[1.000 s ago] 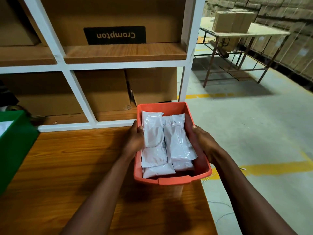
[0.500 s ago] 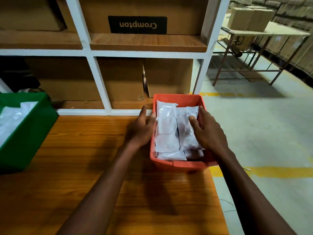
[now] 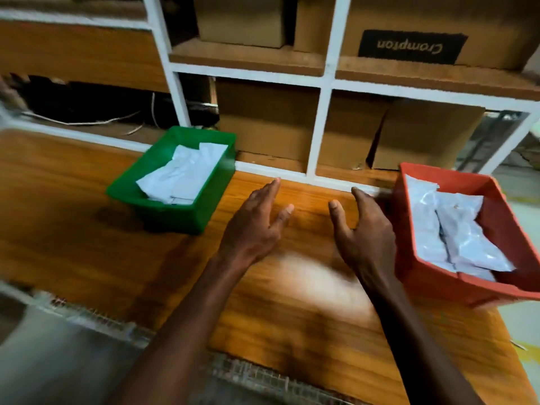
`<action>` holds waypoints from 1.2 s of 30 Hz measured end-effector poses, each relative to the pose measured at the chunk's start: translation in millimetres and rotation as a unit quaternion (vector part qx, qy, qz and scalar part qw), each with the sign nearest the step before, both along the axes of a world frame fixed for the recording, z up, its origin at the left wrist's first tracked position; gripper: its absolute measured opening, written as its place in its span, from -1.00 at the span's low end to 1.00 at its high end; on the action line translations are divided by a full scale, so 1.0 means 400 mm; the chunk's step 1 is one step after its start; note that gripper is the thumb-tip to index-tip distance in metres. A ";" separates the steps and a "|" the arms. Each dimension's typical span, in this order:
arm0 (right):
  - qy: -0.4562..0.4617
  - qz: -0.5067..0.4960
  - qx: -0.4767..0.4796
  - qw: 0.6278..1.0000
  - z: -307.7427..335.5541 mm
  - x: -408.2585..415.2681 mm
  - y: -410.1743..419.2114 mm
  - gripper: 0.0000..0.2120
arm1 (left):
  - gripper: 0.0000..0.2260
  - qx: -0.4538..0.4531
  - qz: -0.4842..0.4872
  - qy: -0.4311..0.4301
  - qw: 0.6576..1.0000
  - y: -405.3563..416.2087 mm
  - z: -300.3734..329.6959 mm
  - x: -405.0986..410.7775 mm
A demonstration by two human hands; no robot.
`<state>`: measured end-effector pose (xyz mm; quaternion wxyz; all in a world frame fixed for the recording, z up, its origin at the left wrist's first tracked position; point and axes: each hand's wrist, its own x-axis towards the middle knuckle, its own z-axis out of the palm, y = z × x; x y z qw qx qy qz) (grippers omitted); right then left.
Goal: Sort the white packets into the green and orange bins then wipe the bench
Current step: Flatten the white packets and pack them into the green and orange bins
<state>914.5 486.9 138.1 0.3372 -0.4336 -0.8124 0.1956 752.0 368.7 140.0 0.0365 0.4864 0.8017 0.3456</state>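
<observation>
The orange bin (image 3: 510, 197) stands at the right end of the wooden bench (image 3: 292, 317), holding several white packets (image 3: 455, 238). The green bin (image 3: 175, 214) sits at the back left of the bench with white packets (image 3: 187, 173) inside. My left hand (image 3: 257, 226) and my right hand (image 3: 362, 232) hover over the bare middle of the bench, between the two bins. Both hands are open with fingers apart and hold nothing. My right hand is just left of the orange bin's wall, apart from it.
A white-framed shelf (image 3: 318, 135) with brown cardboard boxes (image 3: 423, 138) stands behind the bench. One box carries a black "Crompton" label (image 3: 412, 48). Dark items and cables (image 3: 96, 109) lie in the left shelf bay. The bench's near edge (image 3: 263, 372) shows a rough mesh strip.
Both hands have let go of the orange bin and moved left over the bench middle. The view has swung left, bringing the whole green bin into sight.
</observation>
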 end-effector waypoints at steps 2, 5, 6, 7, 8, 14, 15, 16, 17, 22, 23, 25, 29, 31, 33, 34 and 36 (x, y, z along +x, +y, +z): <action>-0.007 0.019 0.001 1.000 -0.014 -0.077 -0.069 -0.38 | -0.44 -0.017 0.015 0.025 0.999 -0.080 -0.001 -0.064; -0.014 0.053 -0.005 0.998 -0.043 -0.183 -0.147 -0.34 | -0.44 -0.039 0.040 0.044 0.997 -0.172 -0.001 -0.151; -0.017 0.059 -0.008 0.998 -0.051 -0.219 -0.168 -0.34 | -0.44 -0.040 0.050 0.049 0.997 -0.197 -0.003 -0.181; -0.021 0.064 -0.012 0.998 -0.059 -0.257 -0.185 -0.34 | -0.44 -0.039 0.061 0.055 0.996 -0.220 -0.008 -0.213; -0.026 0.070 -0.014 0.997 -0.065 -0.294 -0.200 -0.34 | -0.44 -0.040 0.073 0.058 0.995 -0.241 -0.013 -0.244; -0.025 0.093 -0.030 0.995 -0.099 -0.493 -0.222 -0.34 | -0.40 -0.033 0.116 0.049 0.991 -0.308 -0.035 -0.436; -0.024 0.092 -0.032 0.995 -0.103 -0.528 -0.218 -0.34 | -0.39 -0.034 0.122 0.051 0.991 -0.312 -0.034 -0.471; -0.022 0.091 -0.037 0.995 -0.105 -0.558 -0.213 -0.34 | -0.39 -0.039 0.128 0.053 0.990 -0.314 -0.030 -0.503; -0.016 0.091 -0.044 0.995 -0.102 -0.590 -0.209 -0.34 | -0.39 -0.049 0.133 0.057 0.988 -0.315 -0.024 -0.538; 0.004 0.105 -0.076 0.992 -0.115 -0.731 -0.186 -0.41 | -0.44 -0.084 0.149 0.064 0.983 -0.307 -0.012 -0.712; 0.005 0.103 -0.082 0.991 -0.123 -0.757 -0.180 -0.42 | -0.44 -0.089 0.148 0.059 0.983 -0.302 -0.014 -0.750; -0.002 0.092 -0.099 0.991 -0.140 -0.796 -0.171 -0.43 | -0.44 -0.097 0.139 0.046 0.984 -0.291 -0.022 -0.820; -0.054 0.037 -0.155 0.986 -0.161 -0.866 -0.143 -0.30 | -0.45 -0.125 0.132 0.023 0.983 -0.259 -0.058 -0.950; -0.091 0.012 -0.192 0.977 -0.167 -0.899 -0.123 -0.22 | -0.47 -0.136 0.127 0.001 0.983 -0.239 -0.075 -0.993; -0.108 -0.016 -0.235 0.966 -0.161 -0.925 -0.104 -0.21 | -0.51 -0.128 0.109 -0.046 0.985 -0.215 -0.083 -1.025; -0.101 -0.024 -0.254 0.961 -0.158 -0.931 -0.096 -0.24 | -0.55 -0.121 0.101 -0.072 0.985 -0.205 -0.084 -1.035; -0.067 -0.025 -0.273 0.959 -0.158 -0.940 -0.084 -0.37 | -0.64 -0.116 0.070 -0.109 0.985 -0.180 -0.089 -1.066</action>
